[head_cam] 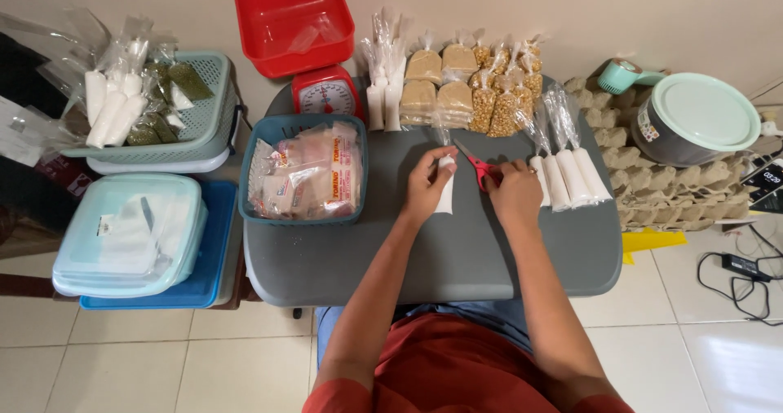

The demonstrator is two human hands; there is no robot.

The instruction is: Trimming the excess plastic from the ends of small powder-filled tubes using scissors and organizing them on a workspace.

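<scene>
My left hand grips a small clear bag filled with white powder, held against the grey table. My right hand holds red-handled scissors, whose blades point up and left toward the bag's empty plastic top. Three similar filled white bags lie just right of my right hand. More white bags, tan powder bags and bags of yellow kernels line the table's far edge.
A blue basket of printed packets stands at the table's left, behind it a red kitchen scale with red tray. Left: green basket of bags, lidded tubs. Right: egg cartons, a pot, cables.
</scene>
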